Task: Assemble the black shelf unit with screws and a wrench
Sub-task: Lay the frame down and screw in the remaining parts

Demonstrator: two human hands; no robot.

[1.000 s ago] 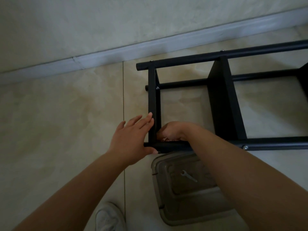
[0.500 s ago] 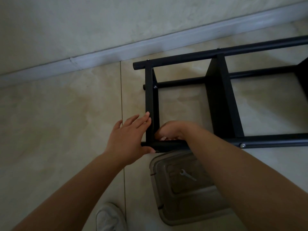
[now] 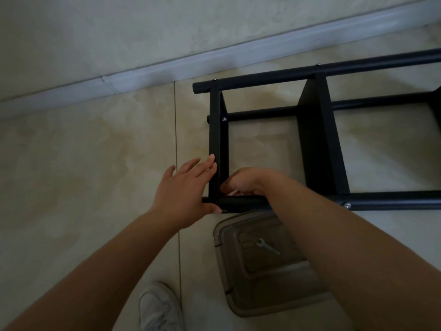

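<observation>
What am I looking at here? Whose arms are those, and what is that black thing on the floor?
The picture comes from a camera worn on a person's head, looking down, so the two arms are that person's own. They are building a black shelf unit, which lies on its side on the tiled floor near a wall. The left hand has straight fingers pressed flat against the end panel of the frame, with the thumb on the near bar, to steady it. The right hand is curled at the inside corner where the panel meets the bar; it seems to be working on something small there, but what it pinches is hidden. A small metal wrench lies unused on the lid of a clear plastic box below the frame. The white shoe at the bottom is the person's foot.
</observation>
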